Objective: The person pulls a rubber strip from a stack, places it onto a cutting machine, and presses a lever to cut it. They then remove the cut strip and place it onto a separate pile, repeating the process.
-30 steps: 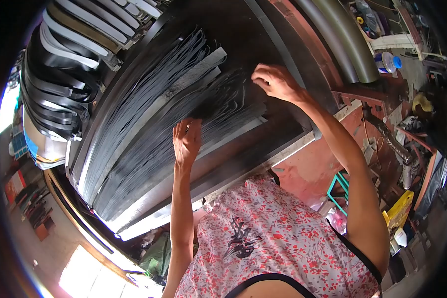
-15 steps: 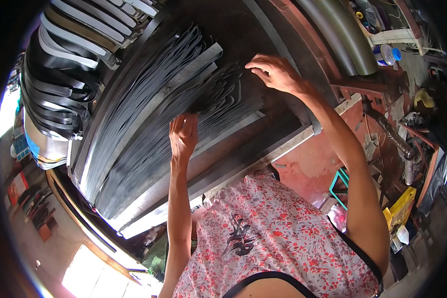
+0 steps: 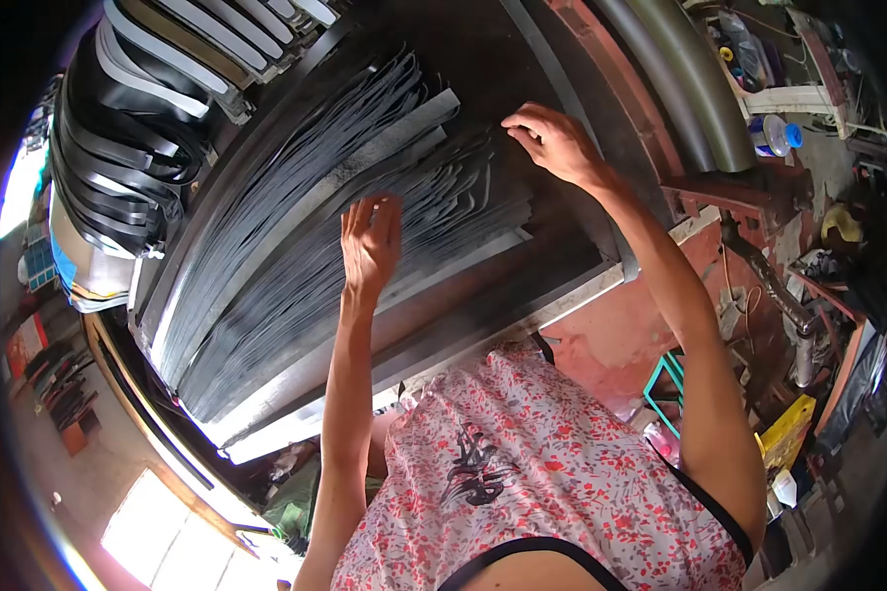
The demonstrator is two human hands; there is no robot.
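Long thin dark strips (image 3: 266, 222) lie in dense bundles across the black work table, their loose ends fanned out. Over the middle bundle is my left hand (image 3: 372, 241), its fingers stretched out and close together, resting on or just above the strips. My right hand (image 3: 554, 148) is beyond the loose strip ends (image 3: 463, 177), with fingers curled toward the thumb. Whatever may be between those fingertips is too small to make out. A wider grey strip (image 3: 394, 133) lies between two bundles, and another pale flat strip (image 3: 483, 251) runs along the near side.
Black and white bands (image 3: 118, 187) hang in loops at the left. Large dark rolls (image 3: 680, 79) lie beyond a red metal frame (image 3: 626, 69) at the upper right. A blue-capped bottle (image 3: 779, 136), a green frame (image 3: 665, 389) and a yellow container (image 3: 788, 433) are at the right.
The strips by my left hand, blurred before, now lie still and sharper. My left hand's fingers have straightened. My right hand stays curled in nearly the same place as the view shifts slightly.
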